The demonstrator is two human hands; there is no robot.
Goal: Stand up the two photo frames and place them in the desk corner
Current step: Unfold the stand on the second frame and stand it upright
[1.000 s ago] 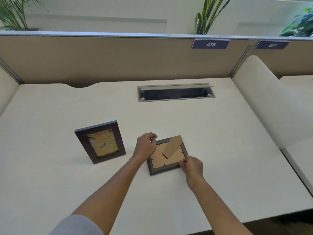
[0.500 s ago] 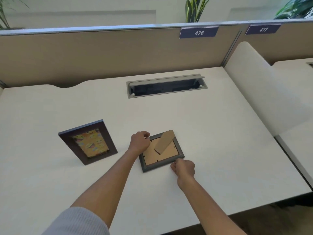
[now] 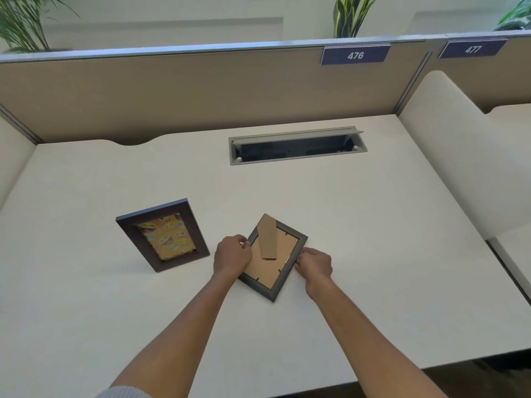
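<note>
**Both hands on the grey frame, face side hidden**

Grey frame [image 3: 273,264] sits between the hands, back side up, turned diagonally on the counter [image 3: 373,254]. Left hand [image 3: 232,256] grips its left long edge, fingers curled round the rim; fingertips partly tucked behind the moulding, so contact depth is hard to read. Right hand [image 3: 314,265] pinches the right long edge, thumb on top, other fingers hidden under the frame. Can't tell if the frame lies flat or its near corner is lifted off the counter. Brown cardboard easel leg [image 3: 267,238] is swung out from the backing, pointing away from the hands; its tip overlaps the far edge of the frame. Front of this frame not visible at all.

Left of the left hand, well apart: dark brown frame [image 3: 163,234], standing, leaning back, picture side toward the camera. Picture is orange with yellow cartoon faces, detail blurry. Its support behind is hidden.

Beyond the hands: open cable tray [image 3: 297,146] sunk in the counter, inside dark, contents unreadable. Behind that a tan partition [image 3: 172,90] with number tags 476 [image 3: 355,55] and 477 [image 3: 472,49]. Plants [image 3: 349,18] above the partition are cut by the top edge. Both forearms bare; a pale sleeve [image 3: 123,392] is cropped at the bottom edge.
</note>
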